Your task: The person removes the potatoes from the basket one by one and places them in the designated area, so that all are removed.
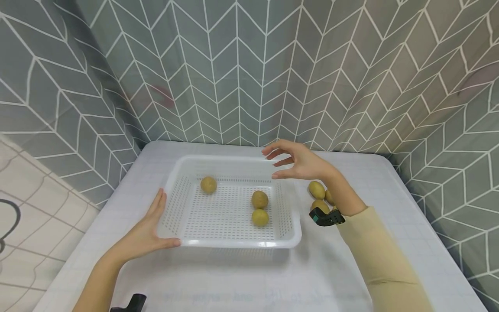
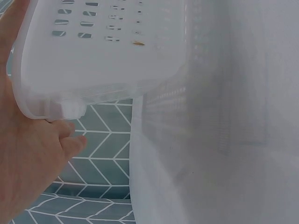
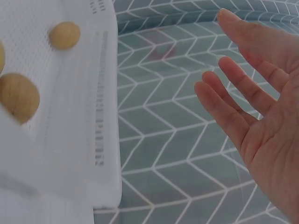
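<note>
A white perforated plastic basket is on the table with three round yellow-brown potatoes inside: one potato at the back left, two touching near the right wall. My left hand grips the basket's left end, thumb at the front corner of the rim, fingers along the side. In the left wrist view, fingertips show beneath the rim. Over the back right corner of the basket hovers my right hand, its fingers spread and slightly bent, nothing between them. The right wrist view shows that hand apart from the basket wall.
Several more potatoes lie on the white-covered table right of the basket, partly behind the right forearm. Grey chevron-patterned curtain surrounds the table's back and sides. A dark curved object shows at the far left.
</note>
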Motion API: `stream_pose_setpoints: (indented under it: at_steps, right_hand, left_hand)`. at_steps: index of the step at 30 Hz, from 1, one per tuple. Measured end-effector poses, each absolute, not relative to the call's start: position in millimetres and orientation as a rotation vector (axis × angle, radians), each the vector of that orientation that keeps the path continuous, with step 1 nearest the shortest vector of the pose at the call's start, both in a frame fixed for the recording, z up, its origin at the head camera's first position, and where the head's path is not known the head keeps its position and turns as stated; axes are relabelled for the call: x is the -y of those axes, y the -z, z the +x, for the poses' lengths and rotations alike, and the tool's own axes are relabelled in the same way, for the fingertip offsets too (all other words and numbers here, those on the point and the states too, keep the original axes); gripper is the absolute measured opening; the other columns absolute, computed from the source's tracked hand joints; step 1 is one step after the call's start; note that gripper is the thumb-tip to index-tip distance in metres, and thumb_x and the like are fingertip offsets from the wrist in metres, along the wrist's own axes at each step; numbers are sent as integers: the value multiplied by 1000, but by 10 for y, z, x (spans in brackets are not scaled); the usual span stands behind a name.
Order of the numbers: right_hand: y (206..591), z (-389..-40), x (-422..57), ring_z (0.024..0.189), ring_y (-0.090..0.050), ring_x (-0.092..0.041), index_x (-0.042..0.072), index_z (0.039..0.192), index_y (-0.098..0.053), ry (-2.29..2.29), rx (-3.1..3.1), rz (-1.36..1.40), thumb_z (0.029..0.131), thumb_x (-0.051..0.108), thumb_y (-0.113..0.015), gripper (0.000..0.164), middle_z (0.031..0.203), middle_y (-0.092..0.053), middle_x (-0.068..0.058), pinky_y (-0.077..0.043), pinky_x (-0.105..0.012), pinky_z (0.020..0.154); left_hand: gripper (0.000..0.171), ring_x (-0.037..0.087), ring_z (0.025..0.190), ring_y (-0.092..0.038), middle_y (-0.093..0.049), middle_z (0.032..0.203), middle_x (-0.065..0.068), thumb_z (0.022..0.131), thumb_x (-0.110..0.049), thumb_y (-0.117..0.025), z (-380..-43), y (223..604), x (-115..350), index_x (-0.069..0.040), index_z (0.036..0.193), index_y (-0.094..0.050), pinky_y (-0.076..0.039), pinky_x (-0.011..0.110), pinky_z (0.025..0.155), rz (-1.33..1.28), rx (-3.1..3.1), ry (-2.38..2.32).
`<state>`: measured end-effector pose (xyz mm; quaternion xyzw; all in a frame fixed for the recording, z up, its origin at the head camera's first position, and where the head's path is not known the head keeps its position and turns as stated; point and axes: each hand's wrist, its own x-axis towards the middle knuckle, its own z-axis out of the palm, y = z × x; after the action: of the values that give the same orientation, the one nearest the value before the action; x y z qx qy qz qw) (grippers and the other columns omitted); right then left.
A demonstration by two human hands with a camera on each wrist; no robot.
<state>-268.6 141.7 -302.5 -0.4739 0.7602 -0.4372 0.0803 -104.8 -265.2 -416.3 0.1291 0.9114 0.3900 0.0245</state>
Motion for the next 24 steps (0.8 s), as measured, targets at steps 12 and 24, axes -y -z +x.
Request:
stream_pose_setpoints:
  at_steps: [12,24]
  right_hand:
    - [3006,-2726,-1064,115,-56,-31,3,127,-55,1323,-2150,-1499,76,4,-81,58,128,-55,-16,-52,-36,89]
    - [3126,-2755,-822,113,-56,-31,3,124,-56,1350,-2078,-1470,76,3,-80,53,125,-56,-13,-52,-44,89]
  left_hand:
    - [131,46,142,6,20,157,14,69,-38,-85,-1060,4138,2651,2,150,9,-15,71,103,397,-2810,-1204]
    - [132,48,142,4,19,158,14,69,-39,-85,-1070,4142,2654,1,151,9,-17,71,102,386,-2815,-1189]
